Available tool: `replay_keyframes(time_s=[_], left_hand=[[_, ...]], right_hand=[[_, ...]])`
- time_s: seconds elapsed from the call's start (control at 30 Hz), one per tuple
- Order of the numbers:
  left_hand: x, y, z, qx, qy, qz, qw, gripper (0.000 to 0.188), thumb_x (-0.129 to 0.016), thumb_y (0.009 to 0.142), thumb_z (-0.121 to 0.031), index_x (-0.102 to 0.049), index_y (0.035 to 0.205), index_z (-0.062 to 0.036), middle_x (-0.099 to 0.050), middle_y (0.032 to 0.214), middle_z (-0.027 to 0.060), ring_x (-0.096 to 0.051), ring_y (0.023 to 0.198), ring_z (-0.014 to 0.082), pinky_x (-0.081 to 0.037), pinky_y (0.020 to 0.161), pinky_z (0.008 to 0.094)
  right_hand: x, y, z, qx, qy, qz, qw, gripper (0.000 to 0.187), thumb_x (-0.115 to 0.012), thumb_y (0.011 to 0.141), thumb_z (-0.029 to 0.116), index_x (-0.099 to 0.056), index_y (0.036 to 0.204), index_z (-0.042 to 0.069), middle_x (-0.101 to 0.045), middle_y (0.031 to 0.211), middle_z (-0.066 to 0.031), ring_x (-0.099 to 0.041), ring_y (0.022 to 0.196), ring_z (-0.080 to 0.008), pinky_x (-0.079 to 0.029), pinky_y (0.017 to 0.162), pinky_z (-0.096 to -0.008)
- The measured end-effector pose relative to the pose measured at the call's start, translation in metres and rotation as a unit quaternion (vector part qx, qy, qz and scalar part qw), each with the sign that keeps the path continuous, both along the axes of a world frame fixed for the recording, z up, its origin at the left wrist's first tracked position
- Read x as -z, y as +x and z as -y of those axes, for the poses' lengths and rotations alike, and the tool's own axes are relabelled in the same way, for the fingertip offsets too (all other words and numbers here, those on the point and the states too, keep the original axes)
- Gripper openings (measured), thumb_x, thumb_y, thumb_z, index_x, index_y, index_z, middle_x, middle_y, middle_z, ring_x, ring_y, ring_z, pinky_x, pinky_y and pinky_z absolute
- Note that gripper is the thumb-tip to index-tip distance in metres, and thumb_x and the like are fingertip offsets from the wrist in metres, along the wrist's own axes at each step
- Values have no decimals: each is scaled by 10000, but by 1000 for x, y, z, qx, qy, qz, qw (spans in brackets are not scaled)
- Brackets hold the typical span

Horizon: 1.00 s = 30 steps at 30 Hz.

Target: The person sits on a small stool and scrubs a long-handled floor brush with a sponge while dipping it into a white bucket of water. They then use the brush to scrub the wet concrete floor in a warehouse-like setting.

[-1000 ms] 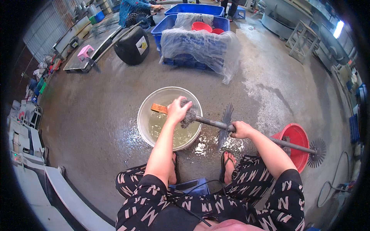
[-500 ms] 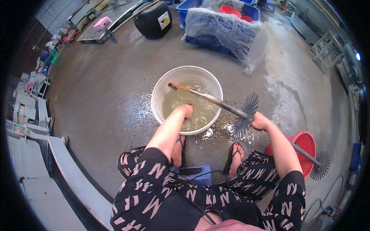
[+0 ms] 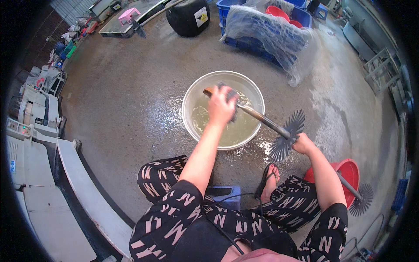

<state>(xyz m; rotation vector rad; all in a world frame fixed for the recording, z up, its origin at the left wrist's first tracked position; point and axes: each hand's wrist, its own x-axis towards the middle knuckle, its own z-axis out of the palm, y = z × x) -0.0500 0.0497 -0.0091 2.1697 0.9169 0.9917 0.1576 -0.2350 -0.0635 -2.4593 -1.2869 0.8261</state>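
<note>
A long metal rod (image 3: 266, 121) with an orange-brown tip slants over a white bucket (image 3: 187, 120) of cloudy water. My right hand (image 3: 302, 143) is closed round the rod, right behind a black finned disc (image 3: 279, 148). Over the water, my left hand (image 3: 222, 105) grips another dark finned disc (image 3: 234, 114) close to the rod's tip; motion blurs it, and I cannot tell whether it sits on the rod. Beyond my right forearm, a grey shaft (image 3: 348, 182) with a finned disc (image 3: 361, 200) lines up with the rod, but the forearm hides any join.
A red bucket (image 3: 353, 168) stands by my right arm. Between my feet is a small blue stool (image 3: 235, 201). Farther off are a black drum (image 3: 185, 22) and a blue crate (image 3: 257, 46) draped in netting. Machinery (image 3: 39, 166) lines the left side, and the concrete floor is wet.
My left hand has risen out of the bucket's water with a dark finned disc and moved to the rod's tip. My right hand keeps its hold on the rod.
</note>
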Motion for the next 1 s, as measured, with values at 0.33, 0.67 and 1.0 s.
replay_keyframes(time_s=[0.33, 0.67, 1.0], left_hand=[[-9, -4, -5, 30, 84, -123, 988, 255, -702, 764, -240, -624, 972, -115, -581, 1031, 159, -604, 923, 343, -495, 758, 464], [-9, -7, -16, 40, 72, -167, 983, 241, -672, 751, -208, -633, 982, -149, -552, 982, 145, -619, 911, 346, -518, 723, 461], [5, -3, -54, -30, 42, -118, 992, 299, -709, 737, -275, -629, 1004, -167, -583, 997, 126, -613, 903, 339, -506, 737, 451]], right_hand=[[-61, -45, -11, 79, -85, 160, 980, 246, -603, 706, 133, -667, 924, 40, -651, 921, -223, -629, 888, -385, -509, 798, -470], [-41, -41, 2, 85, -87, 186, 975, 202, -610, 695, 122, -659, 837, -13, -644, 905, -240, -628, 885, -387, -507, 802, -465], [-32, -10, -2, 30, -31, 21, 999, 188, -605, 692, 104, -627, 802, -46, -637, 738, -216, -636, 723, -356, -490, 649, -426]])
